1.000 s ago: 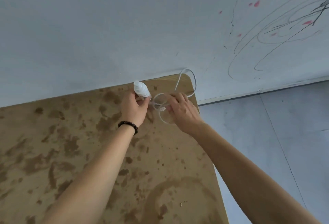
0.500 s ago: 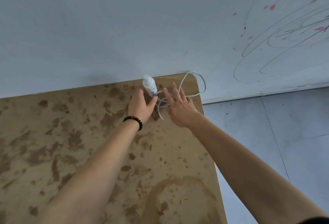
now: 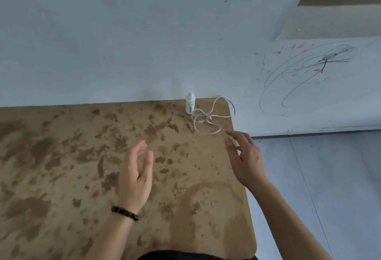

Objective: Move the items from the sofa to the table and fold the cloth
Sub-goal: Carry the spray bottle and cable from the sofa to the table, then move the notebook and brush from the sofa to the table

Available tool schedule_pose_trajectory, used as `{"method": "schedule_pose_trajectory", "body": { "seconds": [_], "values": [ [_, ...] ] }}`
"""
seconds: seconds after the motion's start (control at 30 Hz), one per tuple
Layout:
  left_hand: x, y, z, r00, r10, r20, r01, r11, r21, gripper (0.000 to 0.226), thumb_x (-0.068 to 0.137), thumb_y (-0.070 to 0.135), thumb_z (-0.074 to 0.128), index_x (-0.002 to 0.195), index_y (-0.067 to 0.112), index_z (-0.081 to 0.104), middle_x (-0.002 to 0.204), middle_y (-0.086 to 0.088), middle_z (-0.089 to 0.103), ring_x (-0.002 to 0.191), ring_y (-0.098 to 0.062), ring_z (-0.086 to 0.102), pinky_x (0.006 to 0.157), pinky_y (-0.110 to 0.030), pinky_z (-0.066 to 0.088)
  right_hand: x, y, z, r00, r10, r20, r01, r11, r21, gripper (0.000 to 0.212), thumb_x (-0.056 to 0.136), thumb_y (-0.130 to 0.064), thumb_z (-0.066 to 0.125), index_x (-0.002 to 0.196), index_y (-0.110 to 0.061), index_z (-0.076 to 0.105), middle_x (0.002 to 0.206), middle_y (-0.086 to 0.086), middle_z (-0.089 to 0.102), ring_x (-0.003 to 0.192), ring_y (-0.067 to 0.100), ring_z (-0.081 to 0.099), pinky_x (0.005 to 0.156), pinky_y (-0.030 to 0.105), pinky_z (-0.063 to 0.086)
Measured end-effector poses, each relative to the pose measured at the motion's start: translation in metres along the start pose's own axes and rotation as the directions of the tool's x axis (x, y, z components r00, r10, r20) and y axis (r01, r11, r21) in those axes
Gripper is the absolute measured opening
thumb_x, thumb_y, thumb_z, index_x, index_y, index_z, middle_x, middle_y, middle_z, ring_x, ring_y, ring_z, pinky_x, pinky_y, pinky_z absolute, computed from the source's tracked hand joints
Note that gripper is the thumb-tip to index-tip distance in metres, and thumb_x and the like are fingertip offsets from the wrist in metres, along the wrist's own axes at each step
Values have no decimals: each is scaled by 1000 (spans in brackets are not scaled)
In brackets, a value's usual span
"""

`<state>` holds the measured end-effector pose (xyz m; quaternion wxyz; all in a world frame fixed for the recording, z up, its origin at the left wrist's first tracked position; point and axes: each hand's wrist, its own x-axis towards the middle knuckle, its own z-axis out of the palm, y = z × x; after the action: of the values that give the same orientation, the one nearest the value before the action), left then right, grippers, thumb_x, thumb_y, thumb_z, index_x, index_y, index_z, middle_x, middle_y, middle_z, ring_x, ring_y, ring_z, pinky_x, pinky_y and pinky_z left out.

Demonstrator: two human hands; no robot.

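Note:
A small white bottle (image 3: pixel 190 103) with blue print stands upright at the far right corner of the stained brown table (image 3: pixel 61 167), close to the wall. Just right of it lies a loose coil of white cable (image 3: pixel 208 120), partly over the table's corner. My left hand (image 3: pixel 135 174), a dark bead bracelet on its wrist, hovers over the table's middle, empty, fingers apart. Over the table's right edge my right hand (image 3: pixel 244 157) is also empty with fingers spread, a little short of the cable. Neither sofa nor cloth is in view.
A pale wall (image 3: pixel 123 43) runs along the table's far edge, with pencil and pink scribbles (image 3: pixel 313 69) to the right. Grey tiled floor (image 3: pixel 329 177) lies right of the table. An opening with a ledge (image 3: pixel 340 12) shows at the top right.
Both hands let go of the bottle and cable and drew back toward me. The bottle now stands alone and the cable lies loose. The view has tilted up and pulled back.

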<state>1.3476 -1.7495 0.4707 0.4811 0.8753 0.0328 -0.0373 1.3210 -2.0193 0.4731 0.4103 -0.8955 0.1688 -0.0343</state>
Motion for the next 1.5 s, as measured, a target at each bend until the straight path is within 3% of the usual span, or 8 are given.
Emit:
{"method": "schedule_pose_trajectory", "body": {
  "seconds": [0.17, 0.47, 0.57, 0.73, 0.93, 1.03, 1.33, 1.5],
  "values": [
    [-103, 2, -28, 972, -178, -153, 152, 975, -164, 48, 93, 42, 47, 137, 23, 44, 128, 7, 56, 114, -3, 53, 96, -24, 43, -95, 9, -20, 998, 55, 24, -58, 989, 139, 29, 94, -43, 50, 123, -38, 53, 119, -20, 57, 105, -13, 55, 93, 33, 52],
    [-312, 1, -2, 730, -416, -542, 306, 908, -285, 34, 95, 23, 54, 129, 22, 49, 116, 12, 60, 102, 11, 53, 74, -8, 41, -187, 59, -45, 942, -167, 292, 126, 980, 155, 32, 92, -40, 59, 124, -35, 51, 119, -15, 58, 107, 12, 61, 82, 25, 46],
    [-395, -11, 9, 645, -467, -604, 383, 882, -273, 34, 94, 21, 56, 127, 23, 50, 117, 11, 59, 107, 3, 55, 73, -8, 44, -220, 72, -34, 886, -240, 398, 181, 967, 180, 44, 92, -46, 59, 130, -24, 53, 116, -8, 58, 104, 15, 60, 79, 24, 46],
    [-530, -9, 6, 392, -539, -745, 468, 815, -343, 38, 93, 21, 57, 130, 24, 48, 119, 13, 58, 110, -2, 56, 76, -11, 44, -289, 56, 0, 709, -351, 612, 281, 936, 212, 38, 92, -34, 61, 127, -22, 52, 114, -6, 58, 103, 13, 59, 87, 36, 52],
    [-671, -13, 11, 20, -559, -829, 435, 752, -496, 37, 93, 22, 57, 128, 26, 47, 120, 11, 58, 110, -2, 57, 78, -14, 43, -391, 1, 30, 364, -563, 742, 447, 804, 392, 38, 93, -33, 62, 127, -37, 47, 121, -15, 54, 108, 1, 56, 85, 24, 47],
    [-730, -29, 15, -106, -577, -810, 391, 725, -568, 37, 93, 23, 57, 128, 27, 47, 121, 11, 58, 110, -1, 56, 78, -14, 43, -451, -21, 53, 244, -619, 746, 507, 738, 446, 39, 93, -32, 62, 128, -39, 46, 122, -15, 54, 108, -1, 56, 85, 22, 47],
    [-891, -94, -39, -295, -592, -750, 327, 675, -661, 37, 93, 20, 58, 129, 21, 48, 121, 6, 59, 109, -7, 58, 78, -15, 43, -649, -70, 110, -36, -647, 762, 658, 559, 505, 47, 90, -42, 56, 135, -30, 47, 129, -12, 50, 106, -4, 53, 88, 18, 46],
    [-924, -131, -101, -276, -576, -770, 354, 684, -638, 39, 93, 20, 58, 131, 20, 47, 120, 7, 58, 109, -5, 58, 78, -14, 43, -695, -103, 144, -9, -659, 752, 662, 559, 498, 49, 89, -40, 58, 135, -27, 48, 128, -10, 52, 108, 7, 55, 90, 25, 48]
  ]
}}
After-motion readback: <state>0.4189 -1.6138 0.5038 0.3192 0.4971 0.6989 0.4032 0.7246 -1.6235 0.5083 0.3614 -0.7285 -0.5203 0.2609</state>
